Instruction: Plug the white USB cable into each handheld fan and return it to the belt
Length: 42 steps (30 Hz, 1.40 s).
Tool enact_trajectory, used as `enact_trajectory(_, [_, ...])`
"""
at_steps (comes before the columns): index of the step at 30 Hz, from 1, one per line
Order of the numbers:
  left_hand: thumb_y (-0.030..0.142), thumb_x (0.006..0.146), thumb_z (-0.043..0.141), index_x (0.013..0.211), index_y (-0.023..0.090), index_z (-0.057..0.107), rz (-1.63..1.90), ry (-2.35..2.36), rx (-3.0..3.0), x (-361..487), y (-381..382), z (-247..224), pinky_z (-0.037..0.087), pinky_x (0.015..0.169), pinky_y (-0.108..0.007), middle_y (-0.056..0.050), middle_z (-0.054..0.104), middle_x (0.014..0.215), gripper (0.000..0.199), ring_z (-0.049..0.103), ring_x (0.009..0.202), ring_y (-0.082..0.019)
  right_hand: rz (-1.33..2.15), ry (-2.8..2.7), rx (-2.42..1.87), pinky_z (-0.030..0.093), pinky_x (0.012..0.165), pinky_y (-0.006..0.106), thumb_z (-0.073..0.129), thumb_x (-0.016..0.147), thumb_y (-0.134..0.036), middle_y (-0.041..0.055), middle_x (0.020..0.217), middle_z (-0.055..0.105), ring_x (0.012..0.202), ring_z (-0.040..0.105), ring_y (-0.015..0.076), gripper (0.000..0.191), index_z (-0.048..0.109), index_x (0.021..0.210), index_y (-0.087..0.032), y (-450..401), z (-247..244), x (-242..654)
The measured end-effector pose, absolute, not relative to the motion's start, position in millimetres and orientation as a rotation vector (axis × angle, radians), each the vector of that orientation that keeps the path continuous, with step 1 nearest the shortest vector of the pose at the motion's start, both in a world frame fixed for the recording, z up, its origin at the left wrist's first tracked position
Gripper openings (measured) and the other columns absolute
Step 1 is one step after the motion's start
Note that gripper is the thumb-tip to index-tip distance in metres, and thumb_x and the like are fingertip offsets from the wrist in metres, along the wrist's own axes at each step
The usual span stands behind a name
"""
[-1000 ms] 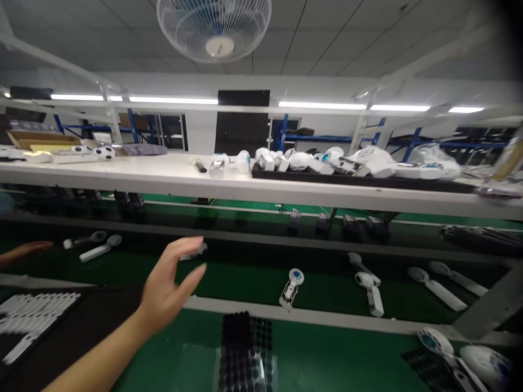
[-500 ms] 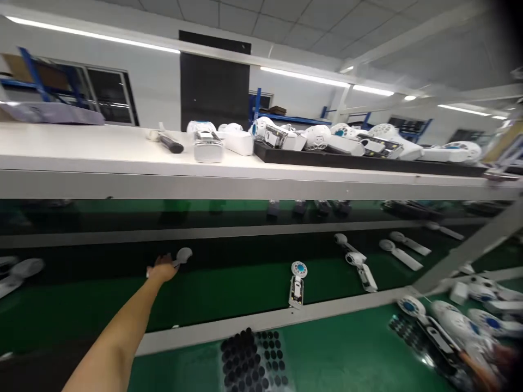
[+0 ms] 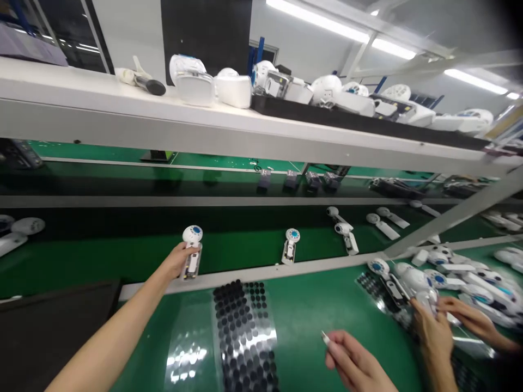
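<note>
My left hand (image 3: 178, 260) grips a white round-headed device (image 3: 192, 264) by its body, over the front rail of the dark green conveyor belt (image 3: 237, 247). The device's head has a blue centre ringed by small holes, and its body shows an open housing. Over the green worktable (image 3: 304, 305), my right hand (image 3: 353, 359) pinches a small white piece (image 3: 326, 338) with a thin pointed tip; its exact kind is unclear. Between my hands lies a clear sheet of black round pads (image 3: 241, 326).
Another white device (image 3: 290, 245) lies on the belt, with several more farther right. At the right, a co-worker's hands (image 3: 435, 329) work beside a pile of devices (image 3: 469, 277). A white shelf (image 3: 229, 122) crosses above, bearing a black tray (image 3: 310, 112) of devices.
My left hand has come nearer and right with the device, whose blue-centred side now shows. My right hand has entered from below. The view has tilted down.
</note>
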<state>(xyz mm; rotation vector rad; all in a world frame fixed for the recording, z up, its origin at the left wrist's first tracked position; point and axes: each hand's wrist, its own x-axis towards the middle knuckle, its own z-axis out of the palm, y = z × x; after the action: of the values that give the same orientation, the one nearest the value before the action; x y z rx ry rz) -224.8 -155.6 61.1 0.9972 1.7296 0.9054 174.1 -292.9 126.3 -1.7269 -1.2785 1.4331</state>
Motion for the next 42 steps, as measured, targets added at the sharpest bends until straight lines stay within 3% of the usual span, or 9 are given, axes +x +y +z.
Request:
enact_trajectory(5, [0.05, 0.081, 0.043, 0.097, 0.012, 0.056, 1.156, 0.902, 0.463, -125, -231, 124, 0.049, 0.079, -0.035, -0.011, 0.063, 0.088, 0.043, 0.062, 0.078, -0.019, 1.461, -1.443, -1.492, 0.03, 0.051, 0.022, 0.05, 0.082, -0.05, -0.0017, 0.065, 0.056, 0.052, 0.038, 0.0098, 0.031, 0.053, 0.085, -0.019, -297, 159, 158])
enact_trajectory(9, [0.034, 0.089, 0.035, 0.1, 0.012, 0.057, 1.178, 0.424, 0.042, -70, -272, 164, 0.05, 0.077, -0.032, -0.006, 0.065, 0.081, 0.032, 0.062, 0.072, -0.013, 1.569, -1.488, -1.311, 0.032, 0.055, 0.023, 0.048, 0.086, -0.042, -0.0013, 0.068, 0.058, 0.056, 0.039, 0.0098, 0.024, 0.051, 0.088, -0.018, -309, 174, 157])
enact_trajectory(13, [0.038, 0.088, 0.039, 0.111, 0.013, 0.052, 1.146, 0.389, 0.004, -40, -300, 189, 0.05, 0.072, -0.028, -0.008, 0.065, 0.089, 0.037, 0.062, 0.079, -0.014, 1.678, -1.43, -1.199, 0.03, 0.052, 0.022, 0.049, 0.086, -0.043, -0.0031, 0.064, 0.054, 0.053, 0.038, 0.0088, 0.025, 0.05, 0.088, -0.018, -322, 180, 166])
enact_trajectory(16, [0.048, 0.083, 0.046, 0.089, 0.014, 0.057, 1.136, 0.35, 0.078, -27, -312, 202, 0.049, 0.062, -0.026, -0.003, 0.06, 0.071, 0.037, 0.056, 0.059, -0.011, 1.684, -1.42, -1.146, 0.03, 0.052, 0.022, 0.049, 0.086, -0.043, -0.0034, 0.063, 0.053, 0.052, 0.038, 0.0083, 0.025, 0.05, 0.089, -0.018, -328, 183, 173])
enact_trajectory(19, [0.04, 0.086, 0.042, 0.076, 0.013, 0.056, 1.154, 0.523, 0.221, -18, -318, 208, 0.046, 0.053, -0.024, -0.002, 0.056, 0.062, 0.032, 0.052, 0.051, -0.01, 1.664, -1.472, -1.098, 0.031, 0.051, 0.022, 0.049, 0.087, -0.04, -0.0027, 0.065, 0.057, 0.052, 0.039, 0.0078, 0.022, 0.05, 0.089, -0.018, -334, 190, 177])
enact_trajectory(25, [0.038, 0.081, 0.051, 0.103, 0.014, 0.055, 1.087, 0.819, 0.52, -7, -331, 208, 0.046, 0.047, -0.025, -0.004, 0.061, 0.069, 0.033, 0.057, 0.053, -0.015, 1.587, -1.597, -1.029, 0.036, 0.057, 0.022, 0.048, 0.089, -0.032, -0.0027, 0.066, 0.061, 0.059, 0.051, 0.0083, 0.014, 0.05, 0.086, -0.018, -337, 206, 173])
enact_trajectory(30, [0.042, 0.072, 0.063, 0.098, 0.013, 0.059, 1.069, 0.906, 0.622, 2, -337, 211, 0.047, 0.049, -0.023, -0.003, 0.06, 0.073, 0.039, 0.057, 0.055, -0.013, 1.655, -1.604, -0.942, 0.042, 0.063, 0.024, 0.05, 0.088, -0.031, -0.0021, 0.067, 0.06, 0.065, 0.056, 0.0098, 0.014, 0.051, 0.085, -0.018, -334, 210, 168])
enact_trajectory(42, [0.036, 0.073, 0.063, 0.095, 0.015, 0.055, 1.028, 1.001, 0.696, 5, -327, 212, 0.047, 0.048, -0.021, -0.002, 0.06, 0.076, 0.031, 0.057, 0.059, -0.012, 1.614, -1.66, -0.939, 0.043, 0.058, 0.023, 0.05, 0.087, -0.027, -0.0031, 0.064, 0.058, 0.059, 0.054, 0.009, 0.009, 0.051, 0.082, -0.018, -330, 203, 172])
